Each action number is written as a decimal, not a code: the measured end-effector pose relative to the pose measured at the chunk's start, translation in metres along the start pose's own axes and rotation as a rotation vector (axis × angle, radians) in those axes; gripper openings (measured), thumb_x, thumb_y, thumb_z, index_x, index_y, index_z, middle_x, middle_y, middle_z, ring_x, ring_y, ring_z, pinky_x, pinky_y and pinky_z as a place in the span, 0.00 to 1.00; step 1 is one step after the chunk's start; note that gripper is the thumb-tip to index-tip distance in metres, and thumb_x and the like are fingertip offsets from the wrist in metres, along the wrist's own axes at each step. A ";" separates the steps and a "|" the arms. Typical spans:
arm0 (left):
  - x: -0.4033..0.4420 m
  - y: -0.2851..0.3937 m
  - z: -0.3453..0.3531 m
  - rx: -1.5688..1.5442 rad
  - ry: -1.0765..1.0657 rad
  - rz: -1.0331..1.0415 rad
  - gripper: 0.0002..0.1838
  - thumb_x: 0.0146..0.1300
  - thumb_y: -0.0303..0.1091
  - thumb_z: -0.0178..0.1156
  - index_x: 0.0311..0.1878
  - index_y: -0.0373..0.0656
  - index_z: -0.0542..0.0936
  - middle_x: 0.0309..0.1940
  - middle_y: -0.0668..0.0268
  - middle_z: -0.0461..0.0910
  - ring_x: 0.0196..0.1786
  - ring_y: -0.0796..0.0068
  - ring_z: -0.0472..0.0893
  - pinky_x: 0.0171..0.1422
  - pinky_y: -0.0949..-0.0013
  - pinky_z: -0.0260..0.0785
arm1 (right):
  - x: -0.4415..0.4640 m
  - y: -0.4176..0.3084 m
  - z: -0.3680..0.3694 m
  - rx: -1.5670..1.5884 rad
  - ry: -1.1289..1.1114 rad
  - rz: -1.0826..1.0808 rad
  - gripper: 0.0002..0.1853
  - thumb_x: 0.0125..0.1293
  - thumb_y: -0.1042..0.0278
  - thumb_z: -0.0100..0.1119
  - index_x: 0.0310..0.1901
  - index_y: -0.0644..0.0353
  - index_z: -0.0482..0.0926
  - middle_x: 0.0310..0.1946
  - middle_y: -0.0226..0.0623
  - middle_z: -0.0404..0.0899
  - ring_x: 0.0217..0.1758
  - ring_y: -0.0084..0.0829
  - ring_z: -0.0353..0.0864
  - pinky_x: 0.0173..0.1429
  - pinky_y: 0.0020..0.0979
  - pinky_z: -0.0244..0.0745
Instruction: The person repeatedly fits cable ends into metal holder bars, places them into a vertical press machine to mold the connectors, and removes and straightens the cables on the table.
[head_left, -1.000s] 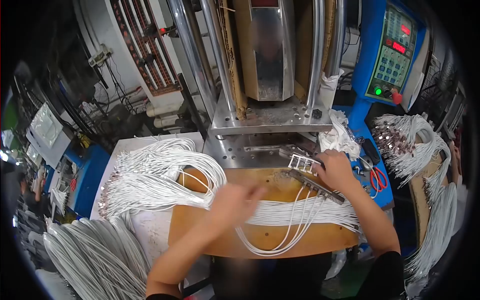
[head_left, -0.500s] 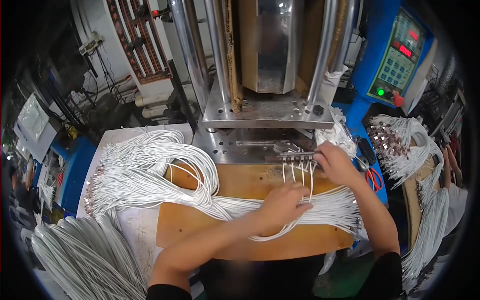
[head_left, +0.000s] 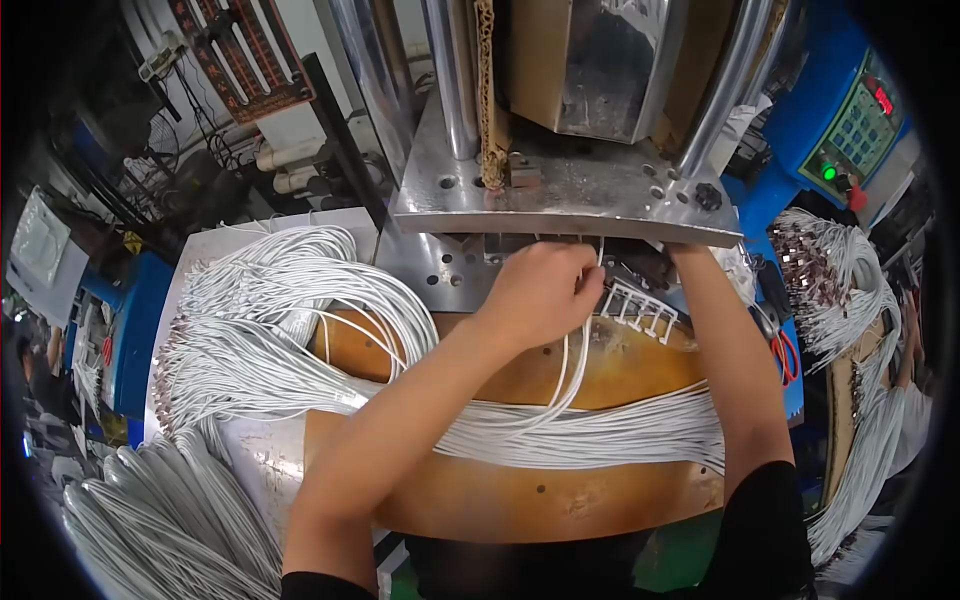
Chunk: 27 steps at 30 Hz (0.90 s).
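Observation:
My left hand (head_left: 545, 295) is at the front edge of the press, its fingers closed around a few white cables (head_left: 570, 375). These hang down from the hand to a thick bundle of white cables (head_left: 610, 435) lying across the brown board (head_left: 480, 500). My right hand (head_left: 688, 250) reaches beneath the upper steel plate (head_left: 560, 222) of the press; its fingers are hidden there. Between the hands, a white comb-shaped plastic piece (head_left: 640, 312) rests at the back of the board. Whatever the right hand touches is out of sight.
Looped white cables (head_left: 290, 330) with small metal ends cover the left table. A grey cable coil (head_left: 170, 510) sits at lower left. Steel columns (head_left: 725, 90) flank the press. To the right are red-handled scissors (head_left: 785, 355), a blue control panel (head_left: 850, 125) and more hanging cables (head_left: 850, 270).
Both hands have moved forward to the press, the right one under its plate. The metal bar with cable ends it held is now hidden. The white plastic piece has come into view.

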<state>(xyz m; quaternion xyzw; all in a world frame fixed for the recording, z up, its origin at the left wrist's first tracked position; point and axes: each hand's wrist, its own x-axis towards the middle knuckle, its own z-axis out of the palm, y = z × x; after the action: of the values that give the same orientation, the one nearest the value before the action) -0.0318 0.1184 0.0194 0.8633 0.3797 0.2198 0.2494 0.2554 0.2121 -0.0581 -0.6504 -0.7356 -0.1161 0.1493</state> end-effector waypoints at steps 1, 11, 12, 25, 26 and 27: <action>0.001 0.001 -0.005 -0.028 -0.018 -0.008 0.10 0.62 0.37 0.60 0.40 0.40 0.82 0.43 0.53 0.83 0.48 0.51 0.81 0.52 0.53 0.73 | 0.000 -0.003 -0.004 -0.027 -0.010 -0.018 0.16 0.71 0.63 0.50 0.57 0.58 0.75 0.56 0.46 0.78 0.57 0.43 0.77 0.65 0.42 0.70; 0.003 -0.033 0.013 0.414 0.328 0.098 0.18 0.61 0.39 0.61 0.51 0.39 0.80 0.50 0.53 0.81 0.53 0.50 0.80 0.58 0.54 0.73 | -0.038 -0.086 -0.048 0.116 0.054 -0.290 0.17 0.70 0.64 0.49 0.56 0.60 0.76 0.54 0.53 0.77 0.59 0.52 0.75 0.65 0.45 0.68; 0.006 -0.036 0.011 0.457 0.293 0.099 0.18 0.62 0.38 0.60 0.51 0.39 0.80 0.50 0.52 0.81 0.54 0.50 0.80 0.59 0.55 0.72 | -0.039 -0.092 -0.048 0.166 0.028 -0.313 0.17 0.70 0.64 0.49 0.56 0.60 0.76 0.54 0.53 0.77 0.59 0.53 0.75 0.66 0.46 0.68; 0.023 -0.067 0.021 0.773 0.373 0.239 0.16 0.62 0.31 0.54 0.53 0.38 0.79 0.54 0.52 0.79 0.57 0.51 0.79 0.61 0.56 0.73 | -0.026 -0.115 -0.053 0.332 -0.028 -0.174 0.17 0.69 0.60 0.50 0.54 0.58 0.79 0.53 0.52 0.78 0.59 0.55 0.74 0.64 0.49 0.68; 0.022 -0.064 0.017 0.786 0.367 0.220 0.16 0.63 0.31 0.54 0.53 0.38 0.80 0.54 0.52 0.79 0.57 0.51 0.79 0.61 0.56 0.73 | -0.028 -0.116 -0.056 0.329 -0.017 -0.175 0.17 0.69 0.60 0.50 0.54 0.58 0.79 0.53 0.52 0.78 0.59 0.55 0.74 0.64 0.49 0.68; 0.019 -0.063 0.015 0.793 0.379 0.226 0.16 0.63 0.31 0.54 0.53 0.38 0.80 0.54 0.52 0.79 0.57 0.51 0.79 0.61 0.56 0.73 | -0.031 -0.114 -0.057 0.240 0.053 -0.224 0.18 0.69 0.60 0.49 0.54 0.59 0.79 0.53 0.52 0.78 0.59 0.55 0.74 0.64 0.49 0.68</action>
<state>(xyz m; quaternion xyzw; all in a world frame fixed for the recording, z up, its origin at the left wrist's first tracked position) -0.0460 0.1666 -0.0264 0.8728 0.3767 0.2374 -0.2000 0.1500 0.1483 -0.0144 -0.5386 -0.8079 -0.0604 0.2312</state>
